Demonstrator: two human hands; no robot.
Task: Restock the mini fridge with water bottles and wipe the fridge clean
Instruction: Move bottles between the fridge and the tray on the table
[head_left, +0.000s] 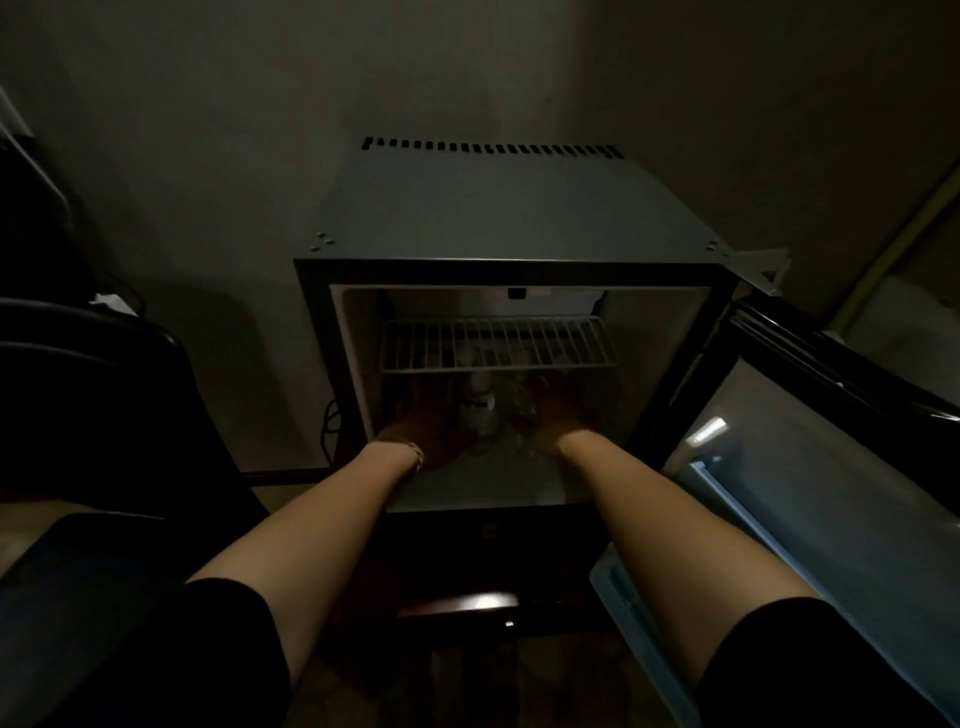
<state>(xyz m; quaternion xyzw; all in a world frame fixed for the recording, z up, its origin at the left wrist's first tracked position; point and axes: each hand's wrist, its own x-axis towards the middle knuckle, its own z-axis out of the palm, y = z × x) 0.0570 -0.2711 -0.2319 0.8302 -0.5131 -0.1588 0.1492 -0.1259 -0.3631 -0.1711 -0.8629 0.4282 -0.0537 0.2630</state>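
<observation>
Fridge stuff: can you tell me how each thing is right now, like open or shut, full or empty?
Mini fridge: open, dark inside.
Fridge door: swung wide open to the right.
Wire shelf: in place, looks bare.
Water bottles: under the shelf, between both hands; count unclear.
Left hand: inside the fridge; grip too dark to tell.
Right hand: inside too; grip unclear.

Two bare forearms emerge from short black fabric sleeves (228, 649) at seven and five o'clock. Thin braided cord bracelet (415, 453) on left wrist. Right wrist shows no marking. Hands dim, detail indistinct.
</observation>
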